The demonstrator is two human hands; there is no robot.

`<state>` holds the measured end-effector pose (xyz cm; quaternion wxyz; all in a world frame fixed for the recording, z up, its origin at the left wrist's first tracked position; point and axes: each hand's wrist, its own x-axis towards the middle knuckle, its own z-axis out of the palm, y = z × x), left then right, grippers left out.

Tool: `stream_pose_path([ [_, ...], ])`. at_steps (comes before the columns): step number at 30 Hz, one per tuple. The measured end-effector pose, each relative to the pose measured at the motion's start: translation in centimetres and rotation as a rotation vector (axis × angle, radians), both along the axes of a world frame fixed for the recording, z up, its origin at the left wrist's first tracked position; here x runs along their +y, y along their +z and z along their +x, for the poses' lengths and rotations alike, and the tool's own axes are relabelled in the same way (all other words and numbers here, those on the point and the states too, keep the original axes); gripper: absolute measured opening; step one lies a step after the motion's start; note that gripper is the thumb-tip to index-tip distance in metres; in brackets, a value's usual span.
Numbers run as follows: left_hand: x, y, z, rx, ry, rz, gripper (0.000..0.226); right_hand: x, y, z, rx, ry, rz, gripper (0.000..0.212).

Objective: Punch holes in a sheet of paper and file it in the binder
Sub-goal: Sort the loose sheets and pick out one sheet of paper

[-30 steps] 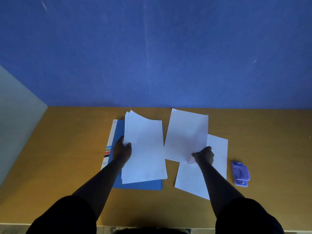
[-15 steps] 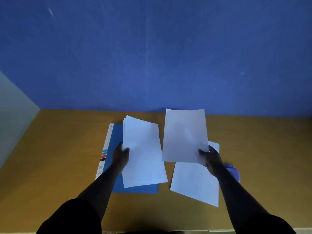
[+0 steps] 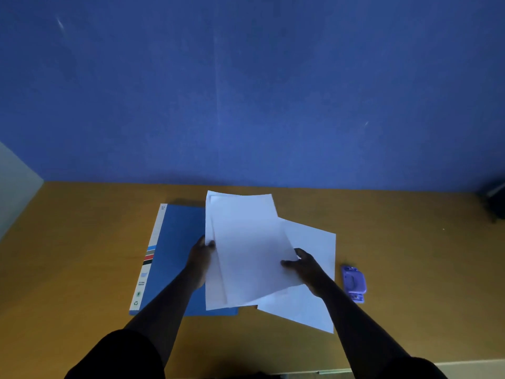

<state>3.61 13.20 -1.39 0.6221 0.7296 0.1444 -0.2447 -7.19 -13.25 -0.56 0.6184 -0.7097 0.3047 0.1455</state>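
A blue binder [image 3: 175, 250] with a white striped spine lies shut on the table. Above its right part my left hand [image 3: 200, 258] grips a thin stack of white paper [image 3: 211, 291] by its left edge. My right hand [image 3: 303, 266] holds a single white sheet [image 3: 251, 247] by its right edge, and that sheet overlaps the top of the stack. Another white sheet [image 3: 308, 305] lies flat on the table under my right hand. A small purple hole punch [image 3: 353, 283] sits on the table to the right of that sheet, untouched.
The yellow-brown table [image 3: 82, 255] ends at a blue wall [image 3: 246, 91] behind. A pale panel [image 3: 16, 181] stands at the left. A dark object [image 3: 494, 201] is at the far right edge. The table's front edge [image 3: 464, 363] runs near my arms.
My right hand has carried its sheet leftward over the stack in my left hand, so the two now overlap. The stack has shifted right, uncovering more of the binder.
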Motion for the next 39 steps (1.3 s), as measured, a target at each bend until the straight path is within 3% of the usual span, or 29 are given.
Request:
stream_pose_path([
  [6, -1.3, 0.4, -1.2, -0.126, -0.040, -0.074, 0.016, 0.3, 0.1, -0.6, 0.024, 0.108, -0.219, 0.061],
  [9, -2.1, 0.2, -1.7, -0.100, -0.094, -0.016, 0.040, -0.2, 0.2, -1.2, 0.026, 0.093, -0.247, 0.061],
  [11, -3.0, 0.1, -2.0, -0.101, -0.094, 0.017, 0.043, -0.8, 0.2, -1.6, 0.031, 0.074, -0.247, 0.061],
  [15, -4.4, -0.1, -2.1, -0.122, -0.086, 0.072, 0.044, -2.2, 0.2, -2.3, 0.064, -0.024, -0.294, 0.045],
  [18, -4.7, -0.1, -2.0, -0.142, -0.068, 0.115, 0.046, -3.3, -0.2, -3.0, 0.147, -0.070, -0.591, 0.036],
  [24, -4.6, 0.3, -2.1, -0.178, -0.045, 0.216, 0.050, -3.0, -1.6, -4.3, 0.549, 0.127, -0.911, 0.093],
  [30, -4.2, 0.8, -2.6, -0.201, -0.038, 0.261, 0.050, -2.3, -1.9, -3.6, 0.640, 0.137, -0.950, 0.098],
  [33, -3.8, 0.9, -2.7, -0.207, -0.033, 0.268, 0.049, -2.9, -1.8, -3.4, 0.622, 0.054, -0.920, 0.087],
  [39, -2.8, 1.0, -2.6, -0.225, -0.037, 0.290, 0.043, -4.6, -2.0, -3.0, 0.420, -0.124, -0.724, 0.022],
])
